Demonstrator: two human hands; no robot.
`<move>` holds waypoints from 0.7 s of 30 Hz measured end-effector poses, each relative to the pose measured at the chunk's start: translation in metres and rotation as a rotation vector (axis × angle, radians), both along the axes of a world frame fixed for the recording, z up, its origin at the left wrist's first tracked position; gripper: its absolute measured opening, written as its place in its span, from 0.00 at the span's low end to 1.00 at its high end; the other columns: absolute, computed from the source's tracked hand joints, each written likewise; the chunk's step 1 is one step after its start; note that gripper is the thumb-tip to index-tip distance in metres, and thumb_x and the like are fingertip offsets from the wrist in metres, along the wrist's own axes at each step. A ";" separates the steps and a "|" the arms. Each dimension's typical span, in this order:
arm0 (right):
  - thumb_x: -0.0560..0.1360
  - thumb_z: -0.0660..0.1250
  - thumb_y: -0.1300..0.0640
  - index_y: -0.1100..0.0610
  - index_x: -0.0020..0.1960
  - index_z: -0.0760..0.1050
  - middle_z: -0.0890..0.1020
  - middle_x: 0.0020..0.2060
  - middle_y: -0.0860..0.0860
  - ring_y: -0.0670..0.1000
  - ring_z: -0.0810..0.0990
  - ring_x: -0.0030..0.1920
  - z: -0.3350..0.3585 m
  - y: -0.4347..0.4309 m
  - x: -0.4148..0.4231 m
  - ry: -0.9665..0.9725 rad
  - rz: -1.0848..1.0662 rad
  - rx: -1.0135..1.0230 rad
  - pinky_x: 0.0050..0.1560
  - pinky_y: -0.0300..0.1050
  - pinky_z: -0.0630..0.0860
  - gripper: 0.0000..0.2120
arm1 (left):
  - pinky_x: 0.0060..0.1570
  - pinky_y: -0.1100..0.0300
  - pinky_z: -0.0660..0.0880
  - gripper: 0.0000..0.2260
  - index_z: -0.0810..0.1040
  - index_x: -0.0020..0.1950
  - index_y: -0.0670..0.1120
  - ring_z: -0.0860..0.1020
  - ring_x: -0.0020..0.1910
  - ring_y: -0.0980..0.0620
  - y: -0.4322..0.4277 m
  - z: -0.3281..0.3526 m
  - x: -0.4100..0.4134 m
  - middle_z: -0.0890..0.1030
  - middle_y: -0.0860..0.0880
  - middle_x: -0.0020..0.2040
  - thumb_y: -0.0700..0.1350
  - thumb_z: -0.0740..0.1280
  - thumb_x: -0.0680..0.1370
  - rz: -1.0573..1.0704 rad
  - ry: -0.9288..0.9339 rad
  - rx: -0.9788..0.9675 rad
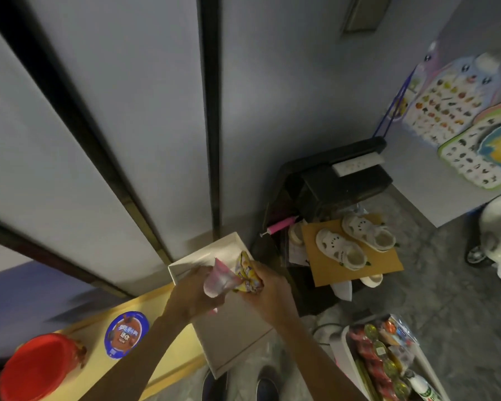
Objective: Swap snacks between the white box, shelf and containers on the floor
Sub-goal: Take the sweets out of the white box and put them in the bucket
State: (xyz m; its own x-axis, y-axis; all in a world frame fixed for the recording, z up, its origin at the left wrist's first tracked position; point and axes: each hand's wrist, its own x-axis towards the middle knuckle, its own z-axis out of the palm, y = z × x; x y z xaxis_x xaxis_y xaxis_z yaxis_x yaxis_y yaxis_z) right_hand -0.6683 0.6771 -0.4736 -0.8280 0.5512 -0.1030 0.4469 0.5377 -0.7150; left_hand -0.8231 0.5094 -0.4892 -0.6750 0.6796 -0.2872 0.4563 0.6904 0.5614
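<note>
The pink snack packet [219, 280] and the yellow snack packet [248, 274] are touching just above the open white box [235, 328], with the left hand [191, 293] gripping the pink one and the right hand [269, 287] gripping the yellow one. The box appears to be resting on the end of the yellow shelf [156, 369], beside a blue-lidded tub [126, 334] and a red container [35, 369], while a snack-filled floor container [342, 351] is sitting to the right. Each hand should probably be holding firmly, lifting clear of the box wall and separating the packets before carrying them anywhere.
</note>
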 end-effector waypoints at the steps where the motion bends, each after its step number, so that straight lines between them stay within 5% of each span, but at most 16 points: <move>1: 0.74 0.76 0.33 0.49 0.67 0.80 0.86 0.54 0.39 0.38 0.84 0.54 0.013 0.001 -0.003 0.041 0.004 -0.006 0.54 0.40 0.84 0.29 | 0.55 0.57 0.80 0.34 0.77 0.71 0.54 0.81 0.56 0.51 -0.004 0.011 -0.002 0.81 0.55 0.63 0.67 0.76 0.69 0.026 -0.007 0.035; 9: 0.71 0.80 0.38 0.48 0.68 0.80 0.87 0.51 0.38 0.38 0.86 0.53 0.115 -0.012 -0.008 0.221 0.110 -0.101 0.53 0.42 0.85 0.29 | 0.53 0.54 0.82 0.29 0.79 0.67 0.55 0.81 0.50 0.54 -0.048 0.108 0.011 0.83 0.55 0.57 0.69 0.76 0.72 0.243 0.106 0.259; 15: 0.69 0.83 0.41 0.52 0.73 0.78 0.87 0.56 0.41 0.41 0.86 0.56 0.159 -0.047 -0.001 0.331 0.243 -0.175 0.60 0.49 0.84 0.37 | 0.51 0.53 0.83 0.34 0.74 0.68 0.56 0.84 0.51 0.53 -0.122 0.160 0.052 0.82 0.58 0.58 0.70 0.77 0.68 0.439 0.228 0.375; 21: 0.67 0.85 0.45 0.50 0.73 0.78 0.86 0.58 0.40 0.38 0.85 0.55 0.187 -0.124 0.011 0.380 0.444 -0.207 0.56 0.40 0.84 0.37 | 0.52 0.56 0.83 0.37 0.72 0.69 0.57 0.82 0.53 0.56 -0.215 0.198 0.124 0.81 0.59 0.59 0.76 0.73 0.68 0.632 0.357 0.368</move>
State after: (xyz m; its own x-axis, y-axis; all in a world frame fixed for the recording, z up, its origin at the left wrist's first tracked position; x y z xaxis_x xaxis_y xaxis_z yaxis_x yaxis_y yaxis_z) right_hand -0.6570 0.5527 -0.2868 -0.9736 0.1456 0.1761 -0.0940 0.4474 -0.8894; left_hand -0.6993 0.2946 -0.2912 -0.9713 0.1483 0.1859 0.2368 0.6768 0.6970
